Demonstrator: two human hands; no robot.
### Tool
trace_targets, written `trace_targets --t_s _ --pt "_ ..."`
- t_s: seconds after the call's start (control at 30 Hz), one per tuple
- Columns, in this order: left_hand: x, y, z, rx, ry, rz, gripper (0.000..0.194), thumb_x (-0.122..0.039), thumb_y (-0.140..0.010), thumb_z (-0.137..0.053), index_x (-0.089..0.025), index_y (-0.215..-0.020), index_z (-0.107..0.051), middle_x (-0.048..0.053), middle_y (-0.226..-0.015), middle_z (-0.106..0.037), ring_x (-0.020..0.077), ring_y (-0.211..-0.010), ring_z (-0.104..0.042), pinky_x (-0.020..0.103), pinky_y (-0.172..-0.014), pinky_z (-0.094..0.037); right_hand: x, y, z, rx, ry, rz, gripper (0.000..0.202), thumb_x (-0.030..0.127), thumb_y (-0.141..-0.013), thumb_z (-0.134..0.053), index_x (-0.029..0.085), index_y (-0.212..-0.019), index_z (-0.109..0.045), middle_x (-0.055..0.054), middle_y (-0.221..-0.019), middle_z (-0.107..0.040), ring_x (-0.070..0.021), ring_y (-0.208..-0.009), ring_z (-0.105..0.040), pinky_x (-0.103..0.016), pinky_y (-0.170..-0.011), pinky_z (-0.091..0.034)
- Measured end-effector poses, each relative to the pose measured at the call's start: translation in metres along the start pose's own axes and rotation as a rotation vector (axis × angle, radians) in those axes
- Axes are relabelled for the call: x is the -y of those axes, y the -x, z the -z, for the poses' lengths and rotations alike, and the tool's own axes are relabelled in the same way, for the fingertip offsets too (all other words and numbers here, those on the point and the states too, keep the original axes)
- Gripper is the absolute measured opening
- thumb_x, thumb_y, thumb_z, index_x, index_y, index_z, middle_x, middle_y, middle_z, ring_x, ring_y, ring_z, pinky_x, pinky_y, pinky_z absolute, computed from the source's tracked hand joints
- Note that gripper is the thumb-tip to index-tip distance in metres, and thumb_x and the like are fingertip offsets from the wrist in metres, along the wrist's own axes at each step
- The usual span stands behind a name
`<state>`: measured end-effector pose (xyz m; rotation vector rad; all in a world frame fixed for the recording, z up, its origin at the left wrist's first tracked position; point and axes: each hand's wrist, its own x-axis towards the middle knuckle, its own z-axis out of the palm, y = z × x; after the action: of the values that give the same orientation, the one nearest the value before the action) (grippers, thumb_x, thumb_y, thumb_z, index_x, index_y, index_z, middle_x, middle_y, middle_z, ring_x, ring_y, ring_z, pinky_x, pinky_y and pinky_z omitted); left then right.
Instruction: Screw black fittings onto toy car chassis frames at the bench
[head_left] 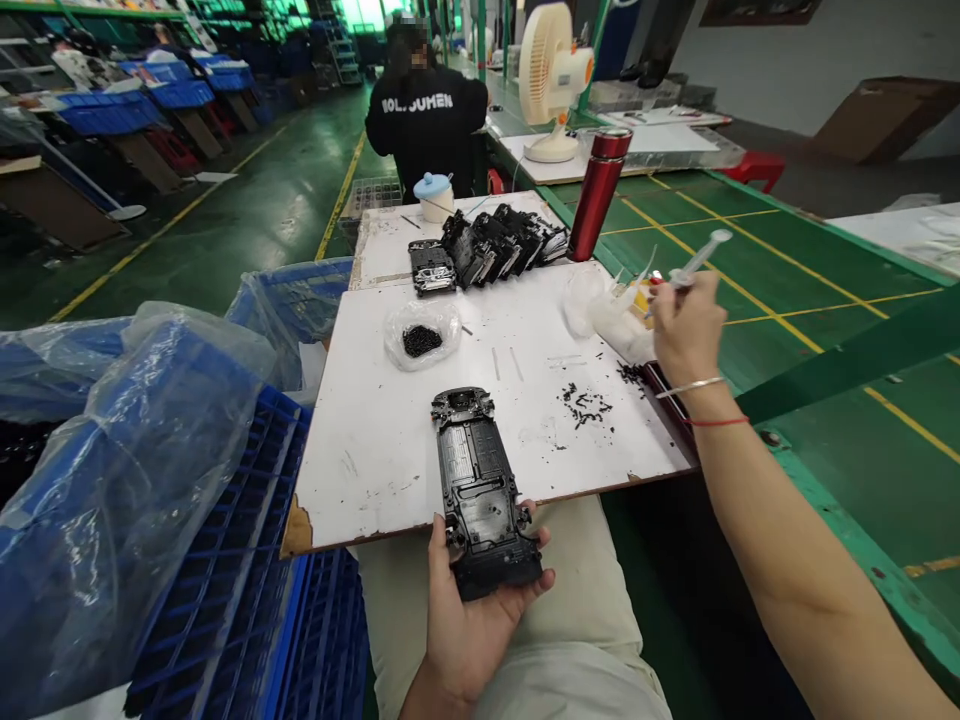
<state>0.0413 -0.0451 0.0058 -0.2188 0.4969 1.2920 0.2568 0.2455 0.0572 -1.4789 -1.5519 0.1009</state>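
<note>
My left hand (480, 620) grips the near end of a black toy car chassis (480, 480), its far end over the white board (360, 420). Over at the right, my right hand (688, 330) is closed around a clear syringe (701, 258), its plunger end pointing up and away. Below that hand lies a crumpled white plastic bag (626, 325). Small black parts (585, 405) are scattered on the board, and more black bits fill an open clear bag (422, 340). The syringe's tip is hidden by my fingers.
Several black chassis (502, 245) lean in a row at the back beside a red flask (600, 195) and a lidded cream cup (433, 197). Blue crates (225, 560) with plastic liners stand at the left. A fan (551, 80) and a seated person (427, 120) are ahead.
</note>
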Motion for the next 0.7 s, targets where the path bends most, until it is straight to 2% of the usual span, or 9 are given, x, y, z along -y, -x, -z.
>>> trace_targets --t_s 0.1,0.13,0.23,0.3,0.4,0.5,0.57,0.63,0.7 --pt "-0.004 -0.001 -0.008 0.033 0.010 0.023 0.065 -0.060 -0.093 -0.036 -0.010 -0.127 -0.059 0.020 -0.127 -0.061 0.0338 -0.108 -0.063 0.041 -0.078 -0.054 0.028 0.013 0.020 -0.063 -0.415 -0.060 0.028 0.012 -0.078 -0.045 0.022 -0.103 -0.041 -0.005 -0.081 -0.066 -0.0192 -0.067 -0.066 -0.036 -0.068 -0.053" --pt "-0.005 -0.002 -0.011 0.042 0.006 0.023 0.067 -0.062 -0.092 -0.035 -0.010 -0.128 -0.058 0.020 -0.127 -0.061 0.0341 -0.108 -0.063 0.041 -0.078 -0.054 0.037 0.019 0.027 -0.022 -0.587 -0.091 0.035 0.008 -0.073 -0.047 0.022 -0.105 -0.043 -0.003 -0.080 -0.065 -0.0170 -0.065 -0.065 -0.035 -0.067 -0.053" --pt "-0.006 -0.009 -0.019 0.042 -0.018 0.002 0.071 -0.064 -0.091 -0.034 -0.008 -0.126 -0.058 0.022 -0.125 -0.061 0.0356 -0.107 -0.062 0.040 -0.080 -0.052 0.059 0.042 0.045 0.243 -0.921 -0.161 0.035 0.007 -0.065 -0.055 0.018 -0.097 -0.061 -0.001 -0.074 -0.059 -0.0106 -0.058 -0.057 -0.026 -0.057 -0.047" --pt "-0.005 -0.014 -0.023 0.019 -0.026 0.000 0.072 -0.065 -0.091 -0.034 -0.005 -0.122 -0.060 0.023 -0.123 -0.061 0.0359 -0.107 -0.062 0.040 -0.081 -0.051 0.069 0.064 0.051 0.404 -1.050 -0.177 0.020 0.018 -0.069 -0.061 0.015 -0.087 -0.068 -0.001 -0.067 -0.053 -0.0094 -0.054 -0.052 -0.024 -0.049 -0.042" --pt "-0.004 -0.022 -0.030 -0.013 -0.020 0.022 0.072 -0.065 -0.091 -0.032 -0.005 -0.118 -0.061 0.022 -0.120 -0.062 0.0353 -0.104 -0.063 0.040 -0.082 -0.051 0.080 0.101 0.053 0.437 -1.108 -0.153 0.026 0.038 -0.086 -0.057 0.016 -0.087 -0.071 -0.002 -0.066 -0.052 -0.0113 -0.056 -0.051 -0.026 -0.048 -0.041" --pt "-0.004 -0.028 -0.036 -0.041 -0.024 0.025 0.070 -0.066 -0.090 -0.034 -0.006 -0.116 -0.061 0.020 -0.115 -0.064 0.0340 -0.099 -0.065 0.042 -0.081 -0.051 0.088 0.132 0.054 0.300 -1.007 0.012 0.019 0.027 -0.091 -0.059 0.022 -0.106 -0.068 -0.004 -0.087 -0.059 -0.0147 -0.070 -0.059 -0.030 -0.059 -0.047" --pt "-0.003 -0.031 -0.039 -0.055 -0.039 0.010 0.068 -0.065 -0.090 -0.036 -0.007 -0.114 -0.062 0.020 -0.112 -0.065 0.0331 -0.096 -0.066 0.042 -0.081 -0.051 0.091 0.147 0.056 0.257 -0.960 0.125 0.030 0.017 -0.089 -0.059 0.025 -0.118 -0.062 -0.004 -0.094 -0.060 -0.0171 -0.075 -0.061 -0.035 -0.065 -0.048" --pt "-0.002 -0.033 -0.040 -0.059 -0.049 -0.008 0.067 -0.065 -0.089 -0.038 -0.007 -0.112 -0.062 0.019 -0.110 -0.066 0.0321 -0.094 -0.066 0.042 -0.079 -0.051 0.094 0.158 0.060 0.279 -0.955 0.201 0.034 0.012 -0.088 -0.055 0.024 -0.120 -0.059 -0.004 -0.087 -0.060 -0.0179 -0.073 -0.059 -0.037 -0.067 -0.047" --pt "-0.001 -0.035 -0.040 -0.050 -0.041 -0.023 0.066 -0.064 -0.090 -0.037 -0.008 -0.111 -0.064 0.018 -0.107 -0.067 0.0301 -0.091 -0.066 0.041 -0.077 -0.052 0.098 0.167 0.063 0.400 -0.967 0.274 0.027 0.013 -0.089 -0.050 0.020 -0.113 -0.060 -0.004 -0.079 -0.057 -0.0182 -0.070 -0.056 -0.037 -0.065 -0.045"
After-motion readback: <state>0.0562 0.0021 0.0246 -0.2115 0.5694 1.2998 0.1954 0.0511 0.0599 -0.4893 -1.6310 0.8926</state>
